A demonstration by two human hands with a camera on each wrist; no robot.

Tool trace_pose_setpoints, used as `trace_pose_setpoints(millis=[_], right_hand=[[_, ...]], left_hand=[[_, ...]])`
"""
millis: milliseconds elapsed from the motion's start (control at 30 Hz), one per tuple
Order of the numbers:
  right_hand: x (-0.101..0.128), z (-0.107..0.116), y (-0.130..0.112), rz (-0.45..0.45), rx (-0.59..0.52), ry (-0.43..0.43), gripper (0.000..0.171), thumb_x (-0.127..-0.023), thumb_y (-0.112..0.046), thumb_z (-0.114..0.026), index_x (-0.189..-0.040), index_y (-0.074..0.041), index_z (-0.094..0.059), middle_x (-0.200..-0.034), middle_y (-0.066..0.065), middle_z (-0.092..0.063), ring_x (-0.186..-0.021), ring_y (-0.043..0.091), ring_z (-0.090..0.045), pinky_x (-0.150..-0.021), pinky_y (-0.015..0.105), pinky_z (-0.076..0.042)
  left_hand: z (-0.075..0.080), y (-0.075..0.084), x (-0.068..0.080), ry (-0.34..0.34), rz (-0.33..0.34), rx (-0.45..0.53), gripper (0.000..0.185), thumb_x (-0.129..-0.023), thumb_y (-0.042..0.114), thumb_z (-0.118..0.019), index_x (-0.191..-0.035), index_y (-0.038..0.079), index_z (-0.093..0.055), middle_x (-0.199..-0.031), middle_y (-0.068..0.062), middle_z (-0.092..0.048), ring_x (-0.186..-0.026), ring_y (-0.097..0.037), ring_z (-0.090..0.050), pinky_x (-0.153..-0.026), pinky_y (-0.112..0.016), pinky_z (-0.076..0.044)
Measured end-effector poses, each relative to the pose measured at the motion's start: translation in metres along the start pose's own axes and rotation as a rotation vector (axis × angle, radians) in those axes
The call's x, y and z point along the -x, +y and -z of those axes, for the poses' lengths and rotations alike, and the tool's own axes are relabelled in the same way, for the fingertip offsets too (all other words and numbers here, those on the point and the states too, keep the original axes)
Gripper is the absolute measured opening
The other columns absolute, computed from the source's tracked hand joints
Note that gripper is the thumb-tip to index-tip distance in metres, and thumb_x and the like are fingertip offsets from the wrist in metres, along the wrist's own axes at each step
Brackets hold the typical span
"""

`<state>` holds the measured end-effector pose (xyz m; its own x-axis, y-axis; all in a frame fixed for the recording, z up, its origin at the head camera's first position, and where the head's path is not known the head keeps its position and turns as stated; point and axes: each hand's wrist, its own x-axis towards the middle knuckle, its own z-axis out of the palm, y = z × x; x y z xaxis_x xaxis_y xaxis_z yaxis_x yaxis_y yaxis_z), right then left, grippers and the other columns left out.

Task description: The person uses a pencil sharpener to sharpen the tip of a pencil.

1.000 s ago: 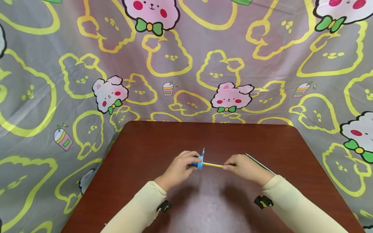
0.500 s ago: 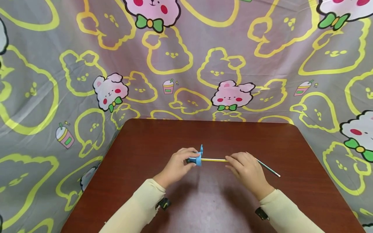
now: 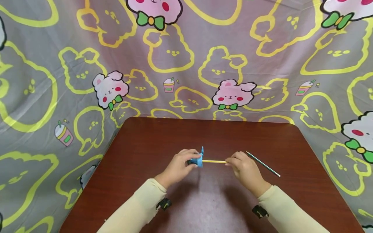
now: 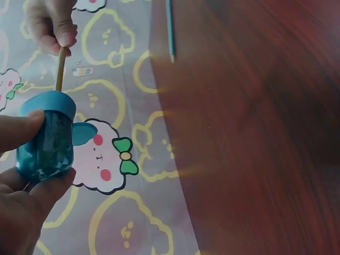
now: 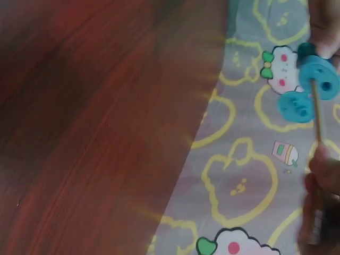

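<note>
In the head view my left hand (image 3: 179,166) grips a blue pencil sharpener (image 3: 199,160) on its side above the table. Its clear body (image 4: 45,146) sits between thumb and fingers in the left wrist view. The round flip lid (image 5: 296,107) hangs open, and two holes show in the sharpener's face. A yellow pencil (image 3: 214,161) has one end inside one of these holes, so its tip is hidden. My right hand (image 3: 246,171) pinches the pencil's other end between thumb and fingers.
A dark green pencil (image 3: 263,164) with a white end lies on the brown wooden table (image 3: 163,136), just right of my right hand. Patterned cloth (image 3: 186,58) hangs close behind the table and along its sides.
My right hand turned and its fingers loosened half a second ago, then curled back round the pencil's end. The green pencil has come into fuller view. My left hand holds nearly still.
</note>
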<state>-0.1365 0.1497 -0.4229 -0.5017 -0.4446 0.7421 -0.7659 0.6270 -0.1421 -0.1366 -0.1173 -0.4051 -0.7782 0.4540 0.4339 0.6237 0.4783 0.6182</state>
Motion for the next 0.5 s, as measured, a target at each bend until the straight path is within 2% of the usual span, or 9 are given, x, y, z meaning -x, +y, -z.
trace_pose_setpoints(millis=[100,167,233,300,400,500], right_hand=[[-0.003,0.003,0.002,-0.146,-0.152,-0.197,0.01,-0.083,-0.014,-0.074,-0.079,-0.005,-0.073,-0.073,-0.005,-0.062,-0.066,0.008,-0.056,-0.057,0.023,-0.047],[-0.006,0.006,0.006,-0.279,-0.275,-0.355,0.005,-0.077,-0.006,-0.078,-0.08,-0.005,-0.074,-0.075,-0.005,-0.065,-0.067,0.004,-0.057,-0.058,0.022,-0.047],[-0.011,0.009,0.011,-0.417,-0.384,-0.505,0.004,-0.081,-0.007,-0.074,-0.082,-0.004,-0.075,-0.075,-0.004,-0.067,-0.067,0.002,-0.055,-0.057,0.022,-0.046],[-0.016,0.011,0.016,-0.536,-0.481,-0.628,0.01,-0.086,-0.011,-0.07,-0.084,-0.002,-0.075,-0.072,-0.003,-0.065,-0.063,0.003,-0.052,-0.053,0.022,-0.043],[-0.02,0.013,0.02,-0.632,-0.577,-0.722,0.015,-0.09,-0.014,-0.067,-0.082,-0.003,-0.074,-0.064,-0.003,-0.057,-0.057,0.006,-0.045,-0.049,0.022,-0.037],[-0.022,0.013,0.02,-0.632,-0.58,-0.744,0.016,-0.09,-0.015,-0.066,-0.081,-0.004,-0.073,-0.065,-0.004,-0.056,-0.058,0.007,-0.044,-0.05,0.022,-0.036]], left_hand=[[-0.002,-0.003,0.003,-0.013,-0.055,-0.039,0.037,-0.076,-0.004,-0.077,-0.112,0.001,-0.071,-0.115,-0.01,-0.066,-0.108,-0.025,-0.058,-0.081,-0.03,-0.053],[-0.002,-0.005,0.005,-0.016,-0.091,-0.067,0.036,-0.076,-0.005,-0.077,-0.111,0.001,-0.071,-0.114,-0.01,-0.066,-0.109,-0.025,-0.058,-0.086,-0.032,-0.053],[-0.003,-0.006,0.006,-0.011,-0.129,-0.078,0.035,-0.076,-0.006,-0.077,-0.11,0.0,-0.072,-0.113,-0.01,-0.067,-0.108,-0.025,-0.059,-0.09,-0.032,-0.052],[-0.004,-0.007,0.005,-0.001,-0.162,-0.084,0.034,-0.075,-0.006,-0.077,-0.108,0.001,-0.073,-0.113,-0.009,-0.067,-0.108,-0.024,-0.058,-0.09,-0.031,-0.052],[-0.004,-0.007,0.004,0.01,-0.192,-0.079,0.032,-0.076,-0.007,-0.076,-0.107,0.001,-0.074,-0.112,-0.007,-0.067,-0.107,-0.023,-0.058,-0.091,-0.029,-0.051],[-0.004,-0.007,0.003,0.009,-0.19,-0.086,0.032,-0.075,-0.007,-0.077,-0.106,0.002,-0.074,-0.111,-0.007,-0.068,-0.107,-0.023,-0.059,-0.091,-0.029,-0.051]])
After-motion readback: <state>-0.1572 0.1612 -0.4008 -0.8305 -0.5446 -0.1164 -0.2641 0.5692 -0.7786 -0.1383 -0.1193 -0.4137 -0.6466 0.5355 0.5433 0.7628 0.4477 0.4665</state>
